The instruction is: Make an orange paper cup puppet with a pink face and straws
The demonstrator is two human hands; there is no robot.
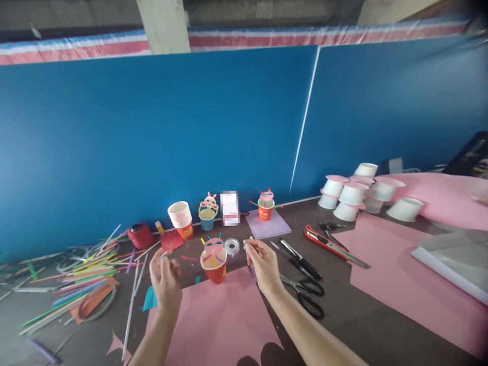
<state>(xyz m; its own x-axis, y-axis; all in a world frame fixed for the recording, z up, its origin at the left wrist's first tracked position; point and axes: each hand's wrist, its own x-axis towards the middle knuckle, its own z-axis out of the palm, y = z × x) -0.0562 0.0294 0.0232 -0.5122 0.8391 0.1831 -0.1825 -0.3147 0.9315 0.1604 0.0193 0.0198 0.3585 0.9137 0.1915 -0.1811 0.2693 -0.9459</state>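
In front of me a red paper cup (216, 274) stands at the far edge of a pink paper sheet (224, 320). It bears a pink paper face (214, 247) with blue and yellow feelers, and a thin pink arm sticks out to its left. To the left of the cup, my left hand (166, 282) is raised with its fingers pinched; a small bluish bit shows at the tips, too small to name. My right hand (264, 264), right of the cup, is also pinched around a tiny thing that I cannot make out. Neither hand touches the cup.
A clear tape roll (232, 247) lies behind the cup. Scissors (305, 292), black pens (299, 256) and a red box cutter (331, 245) lie to the right. Coloured straws (76, 284) spread at left. Stacked cups (180, 216) and finished-looking cup figures (266, 207) stand along the blue partition.
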